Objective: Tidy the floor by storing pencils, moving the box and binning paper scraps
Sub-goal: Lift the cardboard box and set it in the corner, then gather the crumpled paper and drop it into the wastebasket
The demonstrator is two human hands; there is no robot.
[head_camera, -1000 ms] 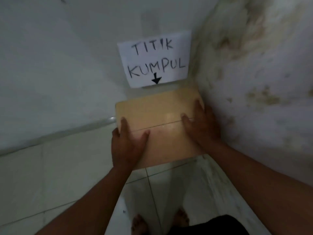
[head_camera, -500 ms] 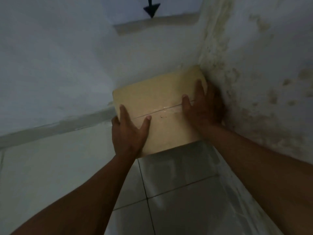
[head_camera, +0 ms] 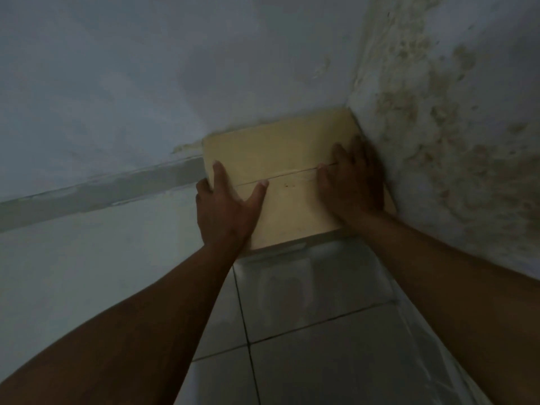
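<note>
A tan cardboard box (head_camera: 280, 153) with a taped seam across its top sits in the corner where two walls meet, its far and right sides against them. My left hand (head_camera: 228, 209) grips the box's left near edge, thumb and forefinger spread on the top. My right hand (head_camera: 350, 182) lies on the right part of the top, squeezed between box and wall. No pencils or paper scraps are in view.
A stained, flaking wall (head_camera: 453, 127) rises on the right and a pale wall (head_camera: 146, 83) with a grey skirting strip (head_camera: 102, 191) on the left. Glossy white floor tiles (head_camera: 306, 302) lie in front of the box.
The box has gone down and back into the corner with both hands on it. The view has dropped, and the paper sign with the arrow has left the top of the frame.
</note>
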